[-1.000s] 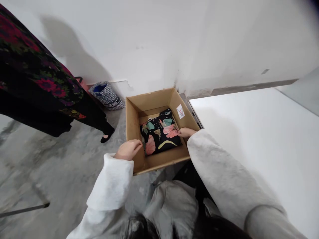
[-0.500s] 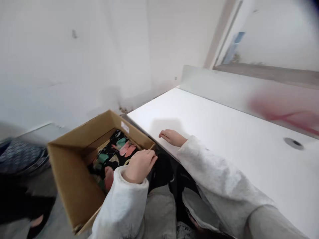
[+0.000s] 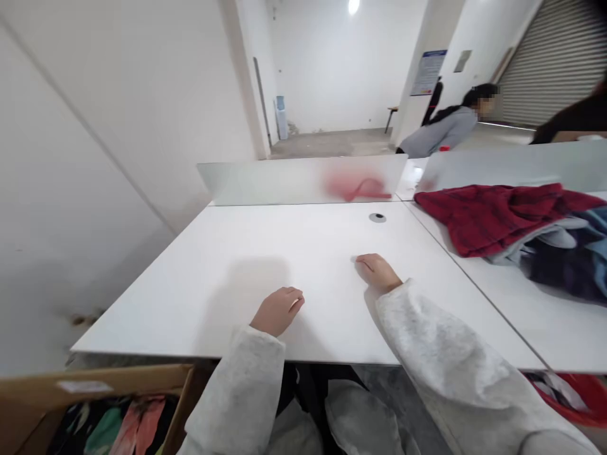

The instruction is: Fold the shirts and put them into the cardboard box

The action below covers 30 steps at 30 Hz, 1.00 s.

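My left hand (image 3: 277, 311) lies on the white tabletop (image 3: 227, 297) near its front edge, fingers curled and holding nothing. My right hand (image 3: 378, 272) rests on the same top further right, also holding nothing, its fingers lying loosely together. Below the table edge at bottom left, a cardboard box (image 3: 118, 378) is cut off by the frame. Inside it shows a folded black cloth with a floral print (image 3: 128, 430), mostly out of view.
A crumpled dark red garment (image 3: 493, 218) lies on a pile of clothes on the adjoining table. A frosted partition (image 3: 303, 180) stands along the far edge. Beyond it a person in grey (image 3: 441, 129) leans over. A wall (image 3: 95, 158) runs along the left.
The view has swung up from the box to the tabletop, and the box now sits at the bottom left. My left hand has left the box and lies on the table.
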Each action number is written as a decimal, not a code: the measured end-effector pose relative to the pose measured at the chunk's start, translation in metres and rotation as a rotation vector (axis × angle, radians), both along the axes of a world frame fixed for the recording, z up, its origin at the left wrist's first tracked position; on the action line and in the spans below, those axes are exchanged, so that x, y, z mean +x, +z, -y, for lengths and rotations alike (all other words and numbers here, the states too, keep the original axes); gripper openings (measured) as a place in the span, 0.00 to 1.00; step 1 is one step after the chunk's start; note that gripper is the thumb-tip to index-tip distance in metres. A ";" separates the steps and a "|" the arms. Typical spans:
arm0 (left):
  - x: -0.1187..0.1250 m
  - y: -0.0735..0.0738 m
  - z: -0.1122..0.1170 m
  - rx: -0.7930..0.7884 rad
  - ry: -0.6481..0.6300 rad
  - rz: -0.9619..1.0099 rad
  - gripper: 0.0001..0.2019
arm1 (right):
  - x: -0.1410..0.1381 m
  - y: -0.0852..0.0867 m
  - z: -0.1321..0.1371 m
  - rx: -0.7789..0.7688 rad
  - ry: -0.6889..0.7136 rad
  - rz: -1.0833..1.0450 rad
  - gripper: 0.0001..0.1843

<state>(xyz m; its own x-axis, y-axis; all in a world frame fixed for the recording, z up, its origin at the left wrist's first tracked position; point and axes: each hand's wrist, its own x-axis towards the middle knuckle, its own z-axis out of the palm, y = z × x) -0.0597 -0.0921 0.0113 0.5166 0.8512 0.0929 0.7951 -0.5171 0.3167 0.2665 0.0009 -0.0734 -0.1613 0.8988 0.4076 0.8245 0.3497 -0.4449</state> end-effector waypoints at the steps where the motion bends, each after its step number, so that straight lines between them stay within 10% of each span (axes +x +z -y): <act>1: 0.009 -0.005 -0.011 -0.001 -0.050 0.004 0.11 | 0.024 -0.003 0.003 -0.007 -0.105 -0.015 0.15; 7: 0.070 -0.037 -0.072 0.014 -0.274 0.007 0.11 | 0.139 -0.005 0.036 -0.017 -0.596 -0.158 0.20; 17: 0.115 -0.081 -0.118 0.098 -0.369 0.167 0.16 | 0.228 -0.003 0.043 0.161 -1.145 -0.376 0.19; 23: 0.110 -0.079 -0.115 0.086 -0.382 0.131 0.16 | 0.270 0.015 0.030 0.330 -1.474 -0.429 0.24; 30: 0.110 -0.069 -0.111 0.062 -0.367 0.099 0.17 | 0.318 0.006 0.028 0.305 -1.535 -0.494 0.21</act>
